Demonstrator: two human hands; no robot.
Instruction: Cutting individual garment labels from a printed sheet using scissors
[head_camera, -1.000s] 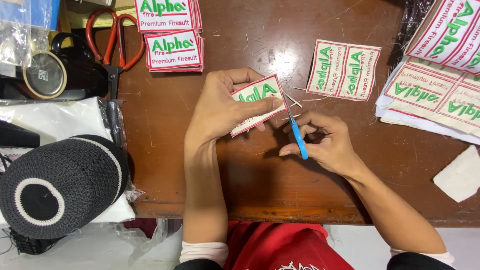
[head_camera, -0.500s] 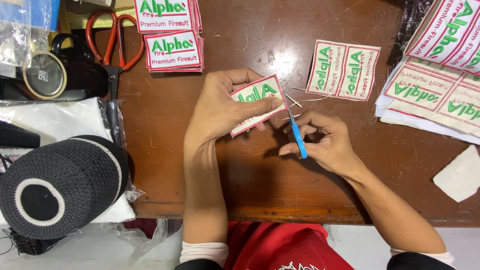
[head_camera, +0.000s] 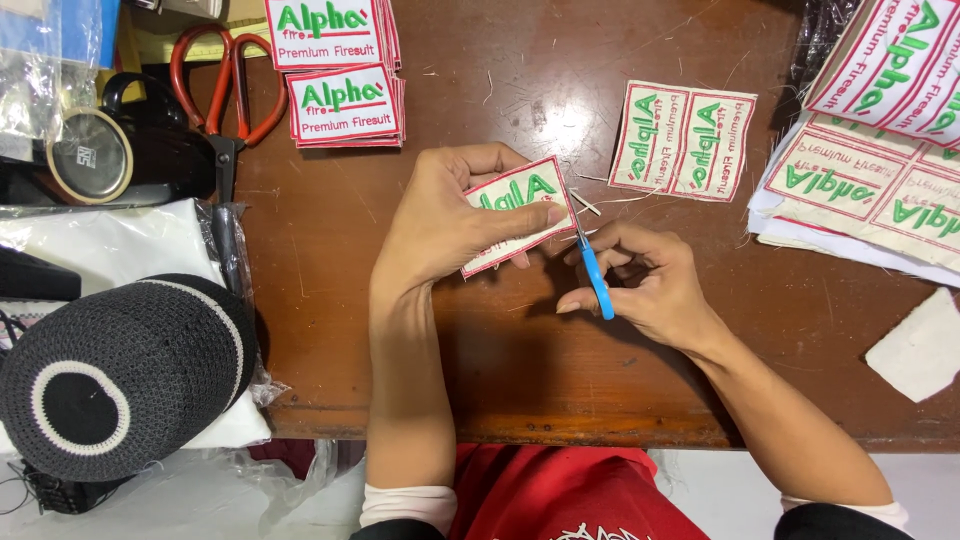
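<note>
My left hand (head_camera: 450, 215) pinches a small white embroidered patch (head_camera: 517, 210) with green lettering and a red border, held just above the brown wooden table (head_camera: 520, 380). My right hand (head_camera: 650, 285) grips a small blue-handled thread snipper (head_camera: 592, 272), its metal tip touching the patch's right edge. Loose thread ends stick out beside that edge.
Two stacks of matching patches (head_camera: 345, 100) lie at the top, with red-handled scissors (head_camera: 222, 95) to their left. A joined pair of patches (head_camera: 683, 140) and a sheet of uncut patches (head_camera: 870, 170) lie to the right. A black knitted cap (head_camera: 115, 375) sits at the left, a white scrap (head_camera: 920, 345) at the right.
</note>
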